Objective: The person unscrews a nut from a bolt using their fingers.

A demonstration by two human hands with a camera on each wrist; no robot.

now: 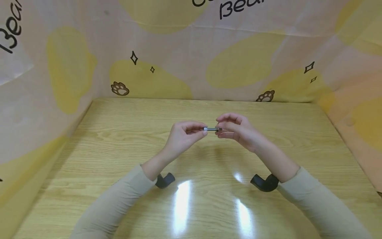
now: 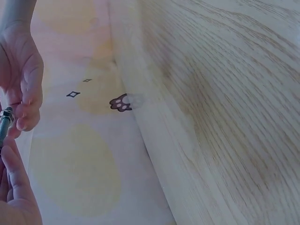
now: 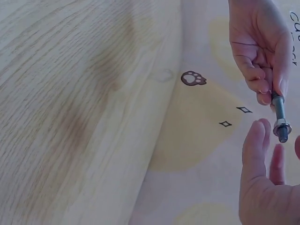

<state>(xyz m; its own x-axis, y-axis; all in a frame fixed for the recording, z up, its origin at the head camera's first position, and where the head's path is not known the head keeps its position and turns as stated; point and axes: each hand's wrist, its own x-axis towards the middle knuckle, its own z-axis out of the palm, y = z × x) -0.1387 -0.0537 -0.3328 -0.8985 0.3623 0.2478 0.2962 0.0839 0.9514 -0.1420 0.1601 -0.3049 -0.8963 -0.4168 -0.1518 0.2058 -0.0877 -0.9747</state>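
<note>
A metal bolt [image 3: 280, 110] with a nut [image 3: 282, 128] near its threaded end is held level above the table. My left hand [image 1: 185, 136] pinches it at the other end between thumb and fingers, which partly hide that end. Around the nut end hovers my right hand [image 1: 238, 131], its fingers extended and spread. In the right wrist view, the right fingers [image 3: 255, 145] appear apart from the nut. The left wrist view catches only part of the bolt [image 2: 4, 124] at its left edge.
Below both hands lies a light wood-grain table [image 1: 119, 149] with bright reflections near its front. A patterned cloth [image 1: 197, 66] rises along the back and sides. Black curved pieces [image 1: 265, 183] jut from under both wrists.
</note>
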